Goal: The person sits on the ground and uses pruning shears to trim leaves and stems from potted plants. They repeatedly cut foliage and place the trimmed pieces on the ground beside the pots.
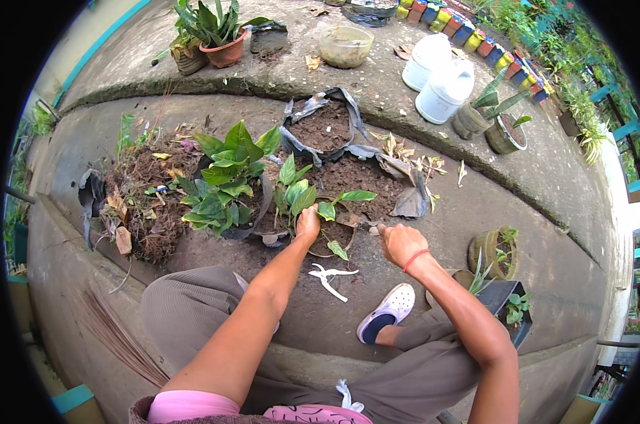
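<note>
My left hand (306, 225) is closed on a leafy plant (295, 191) at the brown pot (327, 244) in front of me; exactly which part it holds is partly hidden. My right hand (402, 246) grips a small trowel (369, 228), its blade at the pot's right rim. Loose soil (359, 180) lies behind the pot on torn dark plastic, below a soil-filled bag (318, 127). A bushier plant (232, 173) stands to the left. White pruning shears (330, 277) lie on the concrete between the pot and my shoe.
A heap of roots and debris (147, 212) is at left. Two white jugs (443, 92), a plastic bowl (345, 44) and potted plants (221, 46) stand on the raised concrete step (277, 78). More pots (493, 258) are at right. Colourful edging (475, 42) lines the back.
</note>
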Available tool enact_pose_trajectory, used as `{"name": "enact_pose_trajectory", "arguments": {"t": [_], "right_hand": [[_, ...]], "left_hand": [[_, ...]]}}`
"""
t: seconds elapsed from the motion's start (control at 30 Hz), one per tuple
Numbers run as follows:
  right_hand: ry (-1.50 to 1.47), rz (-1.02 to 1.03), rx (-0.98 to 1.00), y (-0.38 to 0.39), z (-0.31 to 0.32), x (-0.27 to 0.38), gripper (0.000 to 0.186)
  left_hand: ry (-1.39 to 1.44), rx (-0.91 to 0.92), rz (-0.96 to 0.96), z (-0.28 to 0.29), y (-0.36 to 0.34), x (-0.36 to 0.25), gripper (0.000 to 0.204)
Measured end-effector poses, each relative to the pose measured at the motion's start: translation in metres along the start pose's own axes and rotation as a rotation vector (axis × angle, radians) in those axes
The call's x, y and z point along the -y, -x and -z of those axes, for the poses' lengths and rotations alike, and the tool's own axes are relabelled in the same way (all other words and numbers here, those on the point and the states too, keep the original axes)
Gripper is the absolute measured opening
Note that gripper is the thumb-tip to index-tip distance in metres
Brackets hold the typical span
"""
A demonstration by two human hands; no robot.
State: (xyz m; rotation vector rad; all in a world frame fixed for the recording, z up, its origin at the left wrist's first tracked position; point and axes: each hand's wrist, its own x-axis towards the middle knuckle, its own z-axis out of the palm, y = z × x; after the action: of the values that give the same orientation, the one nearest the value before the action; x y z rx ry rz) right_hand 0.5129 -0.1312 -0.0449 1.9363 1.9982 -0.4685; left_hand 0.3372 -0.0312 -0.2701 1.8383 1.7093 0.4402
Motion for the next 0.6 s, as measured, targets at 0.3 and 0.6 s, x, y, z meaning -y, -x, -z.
{"name": "enact_pose_trajectory", "arguments": {"t": [0.3, 0.6], "right_hand": [[0.12, 0.11, -0.211, -0.032, -0.049, 0.037, 0.033], [0.245, 0.042, -0.153, -0.046, -0.016, 0.039, 0.024]], "left_hand": [[0.101, -0.039, 0.027, 0.006, 0.0, 0.001, 0.015], [0.216, -0.137, -0.16, 0.01, 0.006, 0.008, 0.032]]}}
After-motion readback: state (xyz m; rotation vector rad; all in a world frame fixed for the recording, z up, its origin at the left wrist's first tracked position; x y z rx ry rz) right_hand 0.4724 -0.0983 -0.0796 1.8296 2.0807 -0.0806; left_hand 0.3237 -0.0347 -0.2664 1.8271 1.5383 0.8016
